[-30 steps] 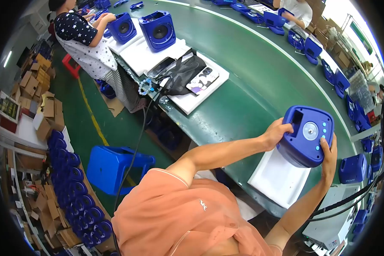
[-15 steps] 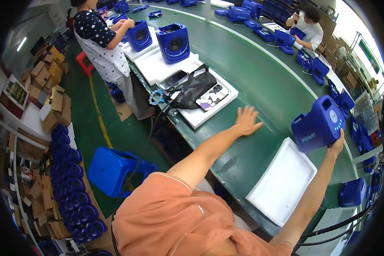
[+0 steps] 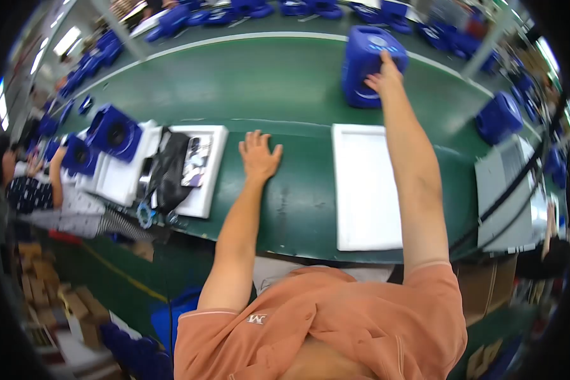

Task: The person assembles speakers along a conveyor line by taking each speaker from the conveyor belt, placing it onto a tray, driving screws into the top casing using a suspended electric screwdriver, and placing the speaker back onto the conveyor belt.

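Note:
My right hand (image 3: pixel 387 75) reaches to the far side of the green table (image 3: pixel 285 82) and rests on a blue speaker box (image 3: pixel 361 66), fingers on its top edge and side. The box stands upright on the table with its lit round buttons facing up. My left hand (image 3: pixel 259 157) lies flat on the table with spread fingers and nothing in it. Between my arms, nearer to me, is a white foam tray (image 3: pixel 367 190). To the left of my left hand a phone (image 3: pixel 196 161) and a black mesh bag (image 3: pixel 169 171) lie on another foam tray (image 3: pixel 214 177).
Two open speaker housings (image 3: pixel 114 133) stand at the left, beside a co-worker (image 3: pixel 31 190). Another blue box (image 3: pixel 499 118) and a grey metal case (image 3: pixel 506 190) with black cables are on the right. Blue parts line the far edge.
The view has swung to the right. The blue box has moved from above the near foam tray to the far side of the table. My left hand let go of it earlier and now lies flat.

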Action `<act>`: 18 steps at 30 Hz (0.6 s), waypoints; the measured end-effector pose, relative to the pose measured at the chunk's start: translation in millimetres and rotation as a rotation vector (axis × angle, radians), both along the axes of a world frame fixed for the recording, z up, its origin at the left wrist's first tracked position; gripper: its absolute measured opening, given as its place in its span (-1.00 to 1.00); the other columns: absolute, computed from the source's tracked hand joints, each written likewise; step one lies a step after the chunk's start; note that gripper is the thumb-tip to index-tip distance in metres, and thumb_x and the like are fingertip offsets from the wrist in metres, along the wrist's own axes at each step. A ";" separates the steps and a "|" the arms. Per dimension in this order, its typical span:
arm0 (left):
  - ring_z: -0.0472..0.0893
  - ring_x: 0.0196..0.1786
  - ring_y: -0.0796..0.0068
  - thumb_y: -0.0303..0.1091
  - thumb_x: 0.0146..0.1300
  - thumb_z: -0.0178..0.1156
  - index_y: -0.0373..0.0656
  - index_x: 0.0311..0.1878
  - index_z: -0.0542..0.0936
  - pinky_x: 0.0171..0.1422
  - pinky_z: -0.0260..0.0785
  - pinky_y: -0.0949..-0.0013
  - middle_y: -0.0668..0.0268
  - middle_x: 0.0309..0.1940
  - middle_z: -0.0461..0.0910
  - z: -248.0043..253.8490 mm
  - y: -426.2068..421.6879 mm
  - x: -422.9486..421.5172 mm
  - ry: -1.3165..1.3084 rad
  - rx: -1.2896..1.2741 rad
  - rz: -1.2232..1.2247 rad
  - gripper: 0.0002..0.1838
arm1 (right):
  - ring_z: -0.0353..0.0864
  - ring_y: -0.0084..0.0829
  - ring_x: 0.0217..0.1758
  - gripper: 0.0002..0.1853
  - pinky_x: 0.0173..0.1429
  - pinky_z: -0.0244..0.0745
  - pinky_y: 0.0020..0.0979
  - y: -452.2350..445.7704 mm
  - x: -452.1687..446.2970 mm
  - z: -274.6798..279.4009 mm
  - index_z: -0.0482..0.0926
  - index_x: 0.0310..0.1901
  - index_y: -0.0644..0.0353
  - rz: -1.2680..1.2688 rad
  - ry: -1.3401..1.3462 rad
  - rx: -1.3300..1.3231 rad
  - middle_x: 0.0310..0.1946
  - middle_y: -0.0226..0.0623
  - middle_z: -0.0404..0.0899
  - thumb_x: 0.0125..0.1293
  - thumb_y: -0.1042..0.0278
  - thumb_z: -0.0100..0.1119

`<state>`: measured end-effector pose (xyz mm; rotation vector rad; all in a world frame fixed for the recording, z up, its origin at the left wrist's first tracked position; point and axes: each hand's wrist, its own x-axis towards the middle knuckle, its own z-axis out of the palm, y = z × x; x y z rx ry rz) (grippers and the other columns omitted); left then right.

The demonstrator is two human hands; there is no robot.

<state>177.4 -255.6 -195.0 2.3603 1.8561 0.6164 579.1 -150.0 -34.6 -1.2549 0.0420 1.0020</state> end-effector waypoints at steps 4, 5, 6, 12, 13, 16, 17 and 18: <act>0.10 0.67 0.08 0.14 0.38 0.19 -0.05 0.36 0.50 0.71 -0.17 -0.17 0.17 0.54 0.31 -8.6 1.1 -0.1 -0.016 0.009 0.000 -0.37 | 0.66 0.16 0.18 -0.23 0.26 0.51 0.21 -46.8 3.3 -67.1 0.45 0.32 0.22 0.219 -0.205 0.128 0.15 0.12 0.64 0.37 -0.30 0.30; 0.10 0.67 0.08 0.14 0.37 0.19 -0.05 0.37 0.50 0.71 -0.17 -0.17 0.18 0.54 0.31 -7.9 1.4 -0.9 -0.014 0.011 0.008 -0.37 | 0.69 0.12 0.15 -0.25 0.27 0.51 0.17 -56.1 8.9 -103.1 0.49 0.31 0.21 0.320 -0.546 0.051 0.13 0.08 0.66 0.37 -0.30 0.29; 0.10 0.67 0.09 0.14 0.37 0.19 -0.04 0.37 0.50 0.71 -0.17 -0.16 0.18 0.54 0.32 -7.6 2.5 -1.3 -0.011 0.006 0.014 -0.37 | 0.71 0.07 0.12 -0.26 0.28 0.52 0.13 -67.4 13.5 -127.9 0.53 0.29 0.20 0.421 -0.889 -0.029 0.12 0.04 0.68 0.36 -0.31 0.27; 0.16 0.65 0.10 0.13 0.38 0.20 -0.05 0.35 0.52 0.70 -0.13 -0.13 0.18 0.52 0.34 -5.8 0.5 3.2 0.000 0.022 0.020 -0.39 | -0.04 0.00 0.71 -0.25 0.63 -0.07 0.32 -205.2 -56.3 -171.3 0.34 0.54 0.03 0.401 -1.851 -0.324 0.60 -0.24 0.22 0.43 -0.17 0.17; 0.18 0.64 0.10 0.13 0.38 0.21 -0.06 0.34 0.53 0.69 -0.10 -0.12 0.17 0.51 0.36 -5.9 -1.7 4.2 0.014 0.041 0.018 -0.39 | -0.17 -0.02 0.76 -0.23 0.65 -0.16 0.33 -215.7 -62.8 -161.2 0.29 0.57 0.02 0.455 -1.832 -0.358 0.65 -0.27 0.12 0.44 -0.16 0.15; 0.30 0.57 0.07 0.10 0.36 0.23 -0.08 0.30 0.58 0.63 0.03 -0.06 0.14 0.44 0.46 -5.4 2.4 -1.1 0.032 0.147 -0.062 -0.42 | -0.24 0.00 0.77 -0.14 0.65 -0.21 0.39 -213.2 -68.5 -166.1 0.12 0.65 0.01 0.458 -1.844 -0.458 0.70 -0.22 -0.03 0.43 -0.21 0.08; 0.35 0.53 0.05 0.08 0.36 0.25 -0.11 0.27 0.60 0.59 0.10 -0.05 0.12 0.41 0.50 4.5 -4.6 5.2 0.025 0.161 -0.072 -0.43 | -0.27 0.05 0.77 -0.13 0.64 -0.23 0.42 -213.1 -65.7 -170.3 0.10 0.65 0.01 0.455 -1.807 -0.420 0.71 -0.16 -0.08 0.43 -0.20 0.08; 0.38 0.51 0.04 0.08 0.36 0.25 -0.13 0.28 0.60 0.57 0.14 -0.02 0.09 0.40 0.51 9.5 -1.4 6.3 0.051 0.111 -0.093 -0.42 | -0.28 0.09 0.77 -0.12 0.63 -0.24 0.44 -214.4 -63.0 -164.9 0.09 0.65 0.02 0.491 -1.775 -0.425 0.71 -0.15 -0.11 0.42 -0.21 0.09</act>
